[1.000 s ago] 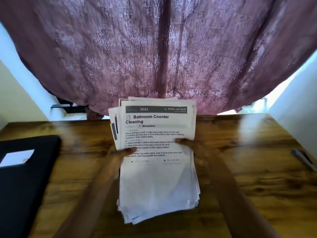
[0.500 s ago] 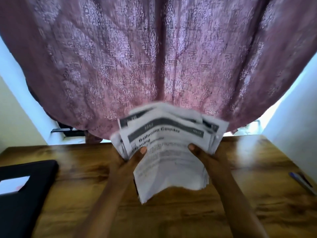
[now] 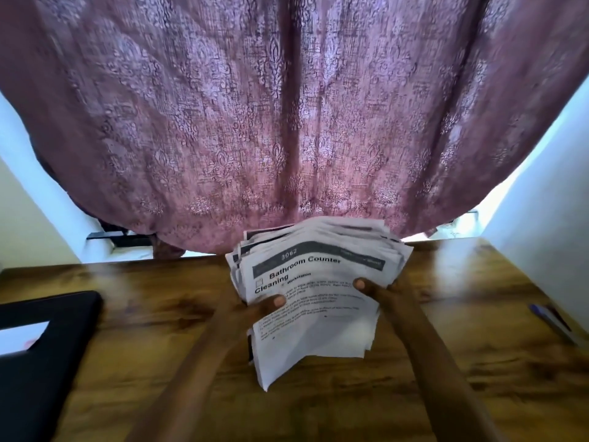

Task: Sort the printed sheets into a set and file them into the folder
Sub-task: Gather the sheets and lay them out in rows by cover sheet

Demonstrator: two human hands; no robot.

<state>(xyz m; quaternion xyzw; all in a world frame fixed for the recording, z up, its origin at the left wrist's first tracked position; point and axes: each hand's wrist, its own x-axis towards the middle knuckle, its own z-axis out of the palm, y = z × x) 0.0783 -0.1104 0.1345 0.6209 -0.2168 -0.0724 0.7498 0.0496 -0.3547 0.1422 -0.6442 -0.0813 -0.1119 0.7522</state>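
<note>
White printed paper sheets (image 3: 314, 301), a thick fanned stack, are hanging tilted over the brown wooden table (image 3: 446, 346), with the left hand (image 3: 255, 312) pinching the left edge and the right hand (image 3: 382, 291) pinching the right. Well left of this grip, a flat black folder (image 3: 47, 362) is lying on the table.

Wood table (image 3: 446, 387): blk folder (image 3: 47, 371) w/ white patch (image 3: 22, 336) at L edge, pen (image 3: 551, 323) far R.
</note>
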